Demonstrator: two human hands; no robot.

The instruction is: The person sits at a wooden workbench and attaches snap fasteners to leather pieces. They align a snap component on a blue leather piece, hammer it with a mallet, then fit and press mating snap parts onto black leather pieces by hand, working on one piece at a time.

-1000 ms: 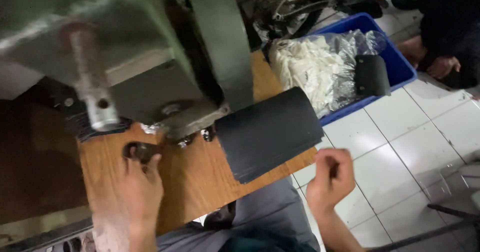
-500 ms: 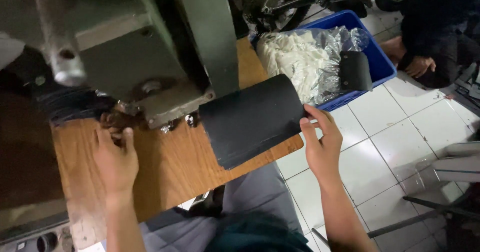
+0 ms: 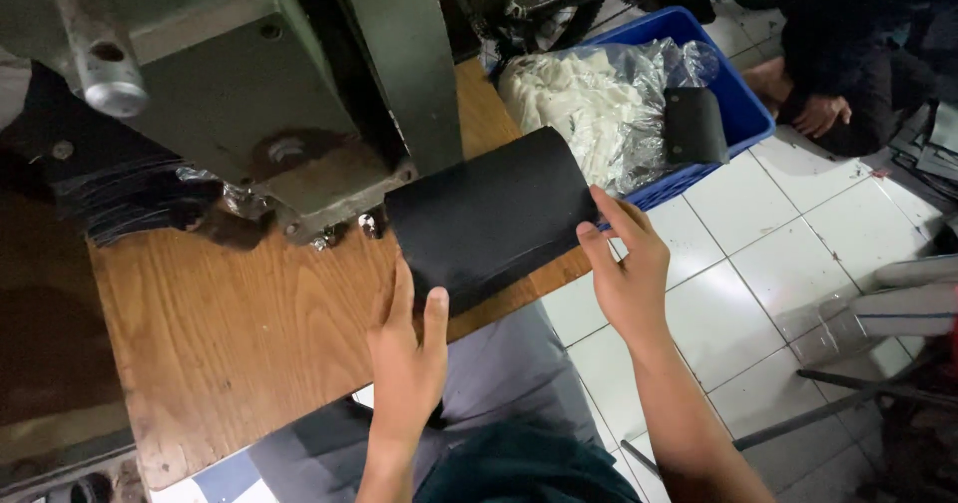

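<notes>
The black sheet [image 3: 494,219] looks matt and faintly grained, like leather or rubber, and lies on a counter [image 3: 239,333] of smooth wood-grain laminate. Above it the machine [image 3: 249,74] is dull, grey-green painted metal, scuffed in places. The blue crate [image 3: 743,114] is hard plastic, holding a glossy, crinkled clear plastic bag [image 3: 599,104], and the floor tiles [image 3: 758,293] are shiny white.
</notes>
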